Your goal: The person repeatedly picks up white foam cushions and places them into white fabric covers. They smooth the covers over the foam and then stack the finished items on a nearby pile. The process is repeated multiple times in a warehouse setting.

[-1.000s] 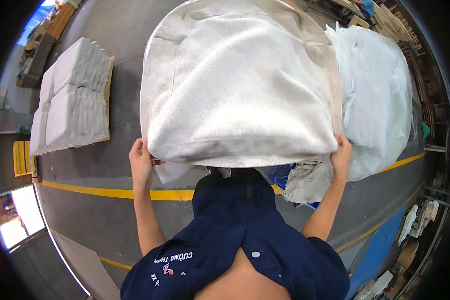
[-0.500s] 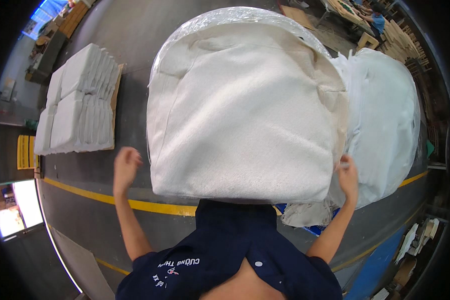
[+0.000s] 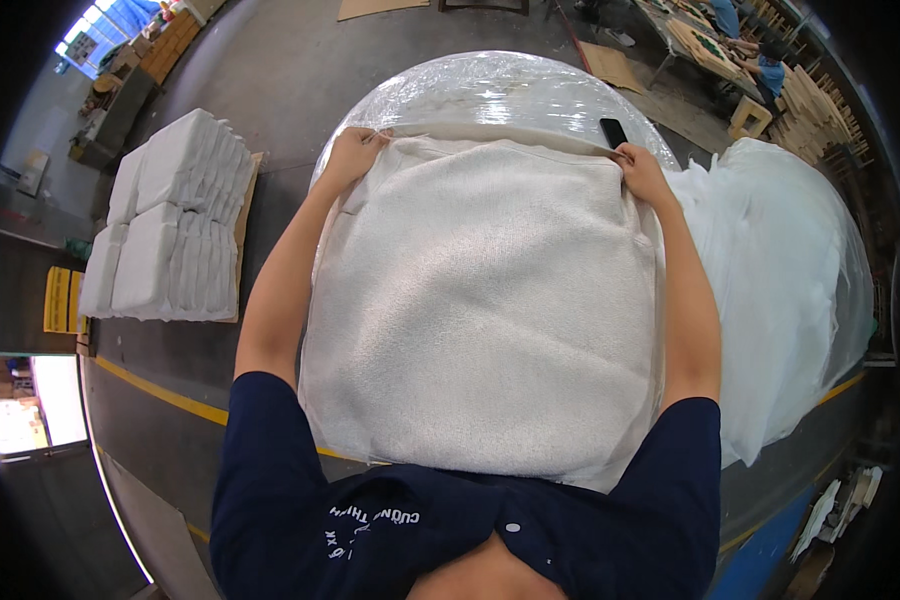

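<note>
A large off-white fabric cushion (image 3: pixel 490 310) lies flat in front of me, its near edge against my shirt. Thin whitish, partly see-through material, which looks like a bag-like cover (image 3: pixel 315 425), shows along its sides and near corners. At the cushion's far left corner, my left hand (image 3: pixel 355 155) is closed, pinching the cover's edge. My right hand (image 3: pixel 642 172) pinches the same edge at the far right corner. Between the hands the edge runs nearly straight. Beneath is a rounded support wrapped in clear plastic film (image 3: pixel 490 85). A black phone (image 3: pixel 613 132) rests on it, just beyond my right hand.
Stacked white cushions (image 3: pixel 175 220) stand on a board to the left. A heap of white translucent sheeting (image 3: pixel 770 290) bulges close on the right. A yellow line (image 3: pixel 160 388) crosses the grey floor. People work at a table (image 3: pixel 705 45) at the far right.
Both hands have moved from beside the cushion's near half to its far corners and closed on the cover's edge. The cushion's far edge now sits lower, uncovering the phone and more wrapped film.
</note>
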Motion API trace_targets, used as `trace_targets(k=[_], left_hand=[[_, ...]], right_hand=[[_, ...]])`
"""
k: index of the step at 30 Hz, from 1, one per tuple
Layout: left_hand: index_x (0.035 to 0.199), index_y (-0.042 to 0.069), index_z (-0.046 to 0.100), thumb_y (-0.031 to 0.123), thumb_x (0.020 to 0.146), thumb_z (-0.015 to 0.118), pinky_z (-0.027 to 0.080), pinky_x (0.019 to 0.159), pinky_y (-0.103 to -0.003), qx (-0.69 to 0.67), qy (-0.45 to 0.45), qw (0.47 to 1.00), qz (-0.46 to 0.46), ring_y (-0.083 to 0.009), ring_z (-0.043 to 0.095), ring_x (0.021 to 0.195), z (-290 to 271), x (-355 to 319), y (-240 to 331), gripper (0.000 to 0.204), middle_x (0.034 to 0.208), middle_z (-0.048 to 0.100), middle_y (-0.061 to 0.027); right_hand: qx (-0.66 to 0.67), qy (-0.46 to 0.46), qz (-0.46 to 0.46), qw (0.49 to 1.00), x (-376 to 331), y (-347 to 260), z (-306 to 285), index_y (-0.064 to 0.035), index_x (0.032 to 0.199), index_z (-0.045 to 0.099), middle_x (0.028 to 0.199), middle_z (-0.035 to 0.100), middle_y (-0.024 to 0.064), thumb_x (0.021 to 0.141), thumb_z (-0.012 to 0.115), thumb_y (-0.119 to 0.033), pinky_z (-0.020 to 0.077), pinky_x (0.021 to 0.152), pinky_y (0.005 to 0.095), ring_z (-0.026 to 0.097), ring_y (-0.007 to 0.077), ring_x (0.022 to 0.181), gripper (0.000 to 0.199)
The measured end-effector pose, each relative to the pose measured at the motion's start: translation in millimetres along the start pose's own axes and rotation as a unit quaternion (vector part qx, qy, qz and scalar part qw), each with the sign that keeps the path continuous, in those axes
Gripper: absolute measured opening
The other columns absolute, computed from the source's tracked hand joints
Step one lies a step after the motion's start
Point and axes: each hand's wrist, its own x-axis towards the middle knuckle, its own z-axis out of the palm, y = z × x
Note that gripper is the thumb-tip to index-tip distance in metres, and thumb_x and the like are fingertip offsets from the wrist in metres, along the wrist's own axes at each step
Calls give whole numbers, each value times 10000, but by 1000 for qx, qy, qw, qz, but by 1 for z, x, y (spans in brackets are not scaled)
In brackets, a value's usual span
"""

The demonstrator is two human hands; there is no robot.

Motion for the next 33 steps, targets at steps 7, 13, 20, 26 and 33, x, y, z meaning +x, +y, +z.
trace_targets(k=[7,13,20,26,33], left_hand=[[1085,-85,701,417,955,643,562,696,-338,-196,-43,958,-205,-224,689,765,22,13,-55,521,950,721,-185],[1251,-132,592,358,960,592,522,878,-358,-158,-62,955,-245,-276,673,981,54,11,-87,571,1073,694,-215],[1132,-104,680,357,944,630,542,806,-354,-102,-66,986,-115,-259,672,905,75,10,-129,501,1020,708,-192],[1201,-102,644,414,986,570,535,893,-366,-39,-65,987,-140,-295,649,1062,38,5,-114,564,1195,659,-216],[1076,-98,691,449,951,628,538,722,-306,-287,-61,929,-228,-209,677,853,13,-53,-96,564,967,698,-171]], right_hand=[[317,-50,130,938,-3,30,78,-8,998,694,880,670,9,941,626,-118,503,721,284,596,95,796,142],[307,-65,193,930,1,42,87,-1,1059,702,873,666,4,965,578,-160,499,725,291,576,88,791,222],[351,-60,196,913,-12,69,98,58,1024,717,919,699,60,947,595,-214,518,757,348,608,145,833,308],[221,-21,148,964,-27,46,61,37,1065,705,989,696,95,1018,500,-395,510,751,338,621,173,838,481],[392,-79,250,882,-95,31,43,41,1094,699,984,693,82,1018,553,-420,491,723,259,604,96,813,489]])
